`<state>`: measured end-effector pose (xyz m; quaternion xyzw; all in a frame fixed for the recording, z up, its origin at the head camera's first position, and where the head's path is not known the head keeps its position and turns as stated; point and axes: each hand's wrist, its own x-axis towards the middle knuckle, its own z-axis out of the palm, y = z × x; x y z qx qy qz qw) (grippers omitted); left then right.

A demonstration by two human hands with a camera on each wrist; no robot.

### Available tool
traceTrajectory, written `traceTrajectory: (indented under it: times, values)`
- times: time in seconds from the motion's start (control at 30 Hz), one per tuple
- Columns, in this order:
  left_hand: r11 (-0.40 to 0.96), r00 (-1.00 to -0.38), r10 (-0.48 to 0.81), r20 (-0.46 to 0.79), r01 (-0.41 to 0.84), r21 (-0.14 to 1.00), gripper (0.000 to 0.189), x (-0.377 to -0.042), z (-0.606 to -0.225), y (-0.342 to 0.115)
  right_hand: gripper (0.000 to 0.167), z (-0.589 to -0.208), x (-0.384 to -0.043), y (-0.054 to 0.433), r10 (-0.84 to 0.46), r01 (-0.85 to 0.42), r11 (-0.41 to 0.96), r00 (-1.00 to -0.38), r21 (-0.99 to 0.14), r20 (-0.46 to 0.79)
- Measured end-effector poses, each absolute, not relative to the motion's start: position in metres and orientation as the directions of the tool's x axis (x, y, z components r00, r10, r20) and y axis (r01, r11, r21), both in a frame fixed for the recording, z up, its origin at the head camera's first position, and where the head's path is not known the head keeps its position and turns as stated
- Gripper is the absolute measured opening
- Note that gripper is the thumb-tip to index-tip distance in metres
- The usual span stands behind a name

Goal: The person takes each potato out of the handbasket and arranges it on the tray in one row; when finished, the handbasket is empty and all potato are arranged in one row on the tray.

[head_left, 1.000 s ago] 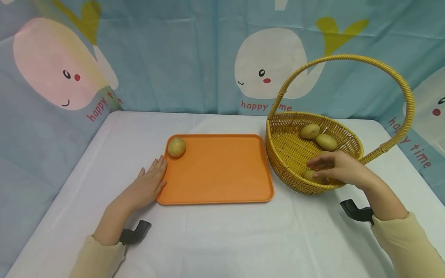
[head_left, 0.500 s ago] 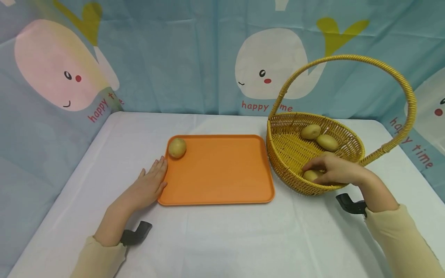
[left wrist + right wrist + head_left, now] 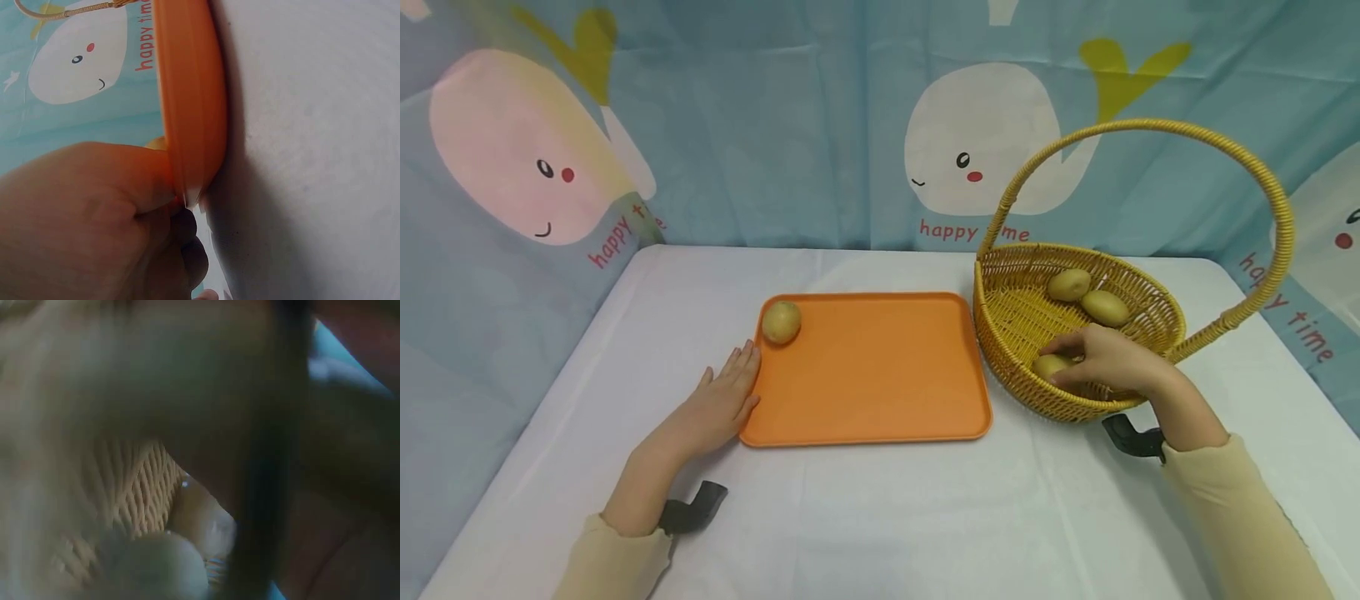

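In the head view my right hand reaches into the yellow wicker basket and grips a potato between thumb and fingers, near the front wall. Two more potatoes lie toward the basket's back. Across the table, my left hand rests with straight fingers against the left edge of an orange tray. A single potato sits in the tray's back left corner. The left wrist view has the thumb and fingers touching the tray's rim. The right wrist view is mostly blurred and blocked.
The basket's tall arched handle rises over the right arm. Tray and basket stand close side by side on a white cloth. A blue printed curtain hangs behind and at the sides.
My right hand has lowered into the basket, closed its fingers on the front potato, and shifted left with it. The left hand and the tray have stayed put.
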<state>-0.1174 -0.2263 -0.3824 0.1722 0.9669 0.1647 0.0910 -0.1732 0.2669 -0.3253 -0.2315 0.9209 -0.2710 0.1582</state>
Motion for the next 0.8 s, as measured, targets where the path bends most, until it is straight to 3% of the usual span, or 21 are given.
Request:
traceTrajectory:
  times: [0.3, 0.5, 0.8]
  values:
    - [0.886, -0.923, 0.367, -0.118, 0.308, 0.347, 0.063, -0.117, -0.383, -0.225, 0.03, -0.325, -0.171, 0.252, -0.496, -0.344, 0.748, -0.858, -0.568, -0.134]
    - [0.887, -0.922, 0.367, -0.12, 0.308, 0.344, 0.062, -0.118, -0.381, -0.224, 0.044, -0.328, -0.169, 0.261, -0.58, -0.398, 0.697, -0.803, -0.597, -0.141]
    - [0.89, -0.924, 0.362, -0.119, 0.305, 0.34, 0.061, -0.117, -0.381, -0.224, 0.053, -0.333, -0.169, 0.26, -0.578, -0.399, 0.687, -0.806, -0.607, -0.124]
